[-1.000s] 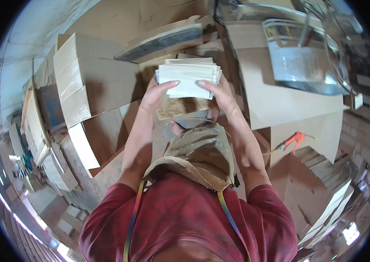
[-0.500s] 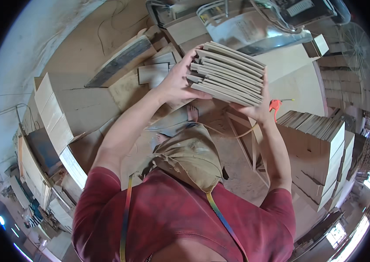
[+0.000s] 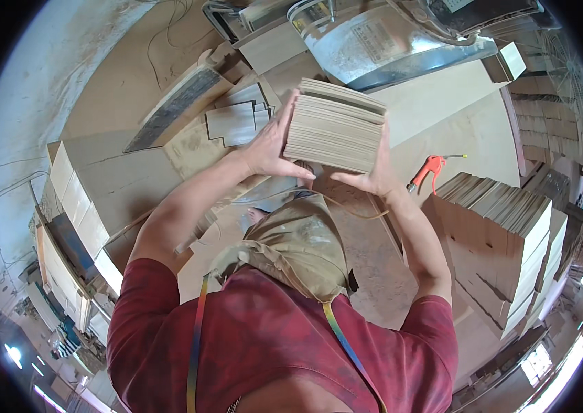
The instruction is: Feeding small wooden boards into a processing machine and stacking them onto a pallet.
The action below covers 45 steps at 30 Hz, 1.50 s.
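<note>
Thin boards [image 3: 336, 127], tan and pressed into one thick block with their edges facing up, are held out in front of the body, above the floor. Both hands are clamped on the block from opposite ends: the left hand [image 3: 267, 146] lies along its left end, its thumb stretched past the near lower corner, and the right hand [image 3: 376, 177] closes on the right end, its thumb pointing inward. A gap parts the two thumb tips.

Close to the camera spreads a dark red shirt [image 3: 277, 337], crossed by two rainbow-coloured straps [image 3: 197, 337] that run to a stained khaki apron [image 3: 298, 241]. Just beyond the apron show bare feet [image 3: 257, 215] on the dusty floor [image 3: 374, 261], with a thin hose [image 3: 346, 205] curving past them.

To the right stands a tall pile of boards [image 3: 484, 234], and near it lies an orange-red air gun [image 3: 432, 168] with a yellow tip. Left of the block, a few pale flat pieces [image 3: 233, 122] overlap beside a long dark-faced slab [image 3: 178, 109].

Farther out are a rounded, shiny metal machine part [image 3: 387, 51], a caged fan [image 3: 566, 65] at the right and a whitish wall [image 3: 37, 89] at the left.
</note>
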Motion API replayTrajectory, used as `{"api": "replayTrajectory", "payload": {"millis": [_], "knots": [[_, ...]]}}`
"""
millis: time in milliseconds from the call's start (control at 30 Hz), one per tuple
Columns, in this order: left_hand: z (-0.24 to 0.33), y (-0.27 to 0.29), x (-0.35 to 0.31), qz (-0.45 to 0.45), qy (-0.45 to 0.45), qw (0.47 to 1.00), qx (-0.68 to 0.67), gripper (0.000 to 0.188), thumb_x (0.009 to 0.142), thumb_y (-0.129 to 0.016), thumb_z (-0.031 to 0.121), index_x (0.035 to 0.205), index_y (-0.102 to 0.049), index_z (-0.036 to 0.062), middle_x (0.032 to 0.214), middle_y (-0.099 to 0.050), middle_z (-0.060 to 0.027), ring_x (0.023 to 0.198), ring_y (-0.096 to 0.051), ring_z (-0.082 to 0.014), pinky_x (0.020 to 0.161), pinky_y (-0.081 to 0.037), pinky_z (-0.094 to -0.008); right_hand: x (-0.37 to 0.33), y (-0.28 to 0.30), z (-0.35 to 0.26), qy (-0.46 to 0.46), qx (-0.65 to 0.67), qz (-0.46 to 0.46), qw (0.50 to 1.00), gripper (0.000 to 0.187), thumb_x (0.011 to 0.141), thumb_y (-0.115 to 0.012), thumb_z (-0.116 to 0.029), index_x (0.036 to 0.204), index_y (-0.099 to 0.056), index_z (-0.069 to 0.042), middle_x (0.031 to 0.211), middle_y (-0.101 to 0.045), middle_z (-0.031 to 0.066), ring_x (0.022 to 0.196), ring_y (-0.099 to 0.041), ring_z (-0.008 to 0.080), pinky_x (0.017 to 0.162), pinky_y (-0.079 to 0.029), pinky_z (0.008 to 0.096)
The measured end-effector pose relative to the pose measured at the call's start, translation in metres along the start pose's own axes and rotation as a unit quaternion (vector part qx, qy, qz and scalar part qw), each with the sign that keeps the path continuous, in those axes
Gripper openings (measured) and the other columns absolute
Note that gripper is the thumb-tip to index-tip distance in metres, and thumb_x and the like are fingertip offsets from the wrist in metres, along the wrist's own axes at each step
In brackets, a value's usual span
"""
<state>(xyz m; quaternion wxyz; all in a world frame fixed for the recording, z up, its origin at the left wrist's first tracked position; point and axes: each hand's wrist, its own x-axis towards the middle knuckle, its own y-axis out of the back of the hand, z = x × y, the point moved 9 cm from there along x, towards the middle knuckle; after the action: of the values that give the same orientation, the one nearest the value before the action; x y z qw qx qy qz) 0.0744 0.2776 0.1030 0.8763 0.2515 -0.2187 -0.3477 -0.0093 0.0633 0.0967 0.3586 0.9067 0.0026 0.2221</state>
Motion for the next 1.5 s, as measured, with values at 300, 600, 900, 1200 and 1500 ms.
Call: {"api": "replayTrajectory", "payload": {"millis": [300, 600, 900, 1200, 1500], "knots": [[0.030, 0.004, 0.000, 0.077, -0.057, 0.995, 0.010, 0.151, 0.065, -0.105, 0.037, 0.173, -0.008, -0.0054, 0.176, -0.025, -0.0329, 0.159, -0.035, -0.0490, 0.132, -0.034, -0.0495, 0.009, 0.026, -0.007, 0.004, 0.057, 0.031, 0.998, 0.143, 0.068, -0.101, -0.050, 0.171, -0.019, 0.006, 0.169, -0.034, 0.0345, 0.149, -0.045, 0.0521, 0.124, -0.039, 0.0583], [0.026, -0.008, 0.002, 0.038, -0.024, 0.998, -0.044, 0.151, 0.066, -0.105, 0.039, 0.171, -0.009, -0.0093, 0.172, -0.030, -0.0340, 0.153, -0.043, -0.0492, 0.127, -0.040, -0.0510, -0.002, 0.017, 0.005, 0.007, 0.012, -0.005, 1.000, 0.130, 0.069, -0.099, -0.051, 0.165, -0.032, 0.005, 0.161, -0.045, 0.0322, 0.141, -0.051, 0.0518, 0.121, -0.041, 0.0597], [0.010, -0.008, 0.012, 0.037, -0.017, 0.999, -0.018, 0.157, 0.064, -0.105, 0.044, 0.174, -0.003, -0.0043, 0.177, -0.020, -0.0338, 0.159, -0.034, -0.0502, 0.130, -0.035, -0.0526, -0.003, 0.000, 0.028, 0.037, -0.030, -0.029, 0.998, 0.134, 0.074, -0.094, -0.061, 0.168, -0.028, 0.007, 0.166, -0.039, 0.0359, 0.147, -0.046, 0.0571, 0.125, -0.039, 0.0615], [0.021, -0.018, 0.010, 0.115, -0.091, 0.989, -0.011, 0.156, 0.064, -0.104, 0.047, 0.174, -0.008, -0.0055, 0.172, -0.030, -0.0332, 0.153, -0.041, -0.0497, 0.126, -0.039, -0.0551, -0.001, 0.006, 0.011, 0.068, -0.060, -0.058, 0.994, 0.115, 0.078, -0.089, -0.063, 0.161, -0.045, 0.002, 0.161, -0.046, 0.0328, 0.146, -0.048, 0.0548, 0.126, -0.036, 0.0630], [0.003, -0.040, 0.010, 0.087, -0.052, 0.995, 0.020, 0.158, 0.060, -0.106, 0.047, 0.174, -0.008, -0.0048, 0.172, -0.029, -0.0331, 0.153, -0.041, -0.0502, 0.127, -0.039, -0.0549, -0.024, 0.005, 0.051, 0.053, -0.078, -0.039, 0.995, 0.097, 0.080, -0.088, -0.059, 0.152, -0.058, -0.002, 0.153, -0.056, 0.0265, 0.135, -0.055, 0.0506, 0.118, -0.043, 0.0627]]}}
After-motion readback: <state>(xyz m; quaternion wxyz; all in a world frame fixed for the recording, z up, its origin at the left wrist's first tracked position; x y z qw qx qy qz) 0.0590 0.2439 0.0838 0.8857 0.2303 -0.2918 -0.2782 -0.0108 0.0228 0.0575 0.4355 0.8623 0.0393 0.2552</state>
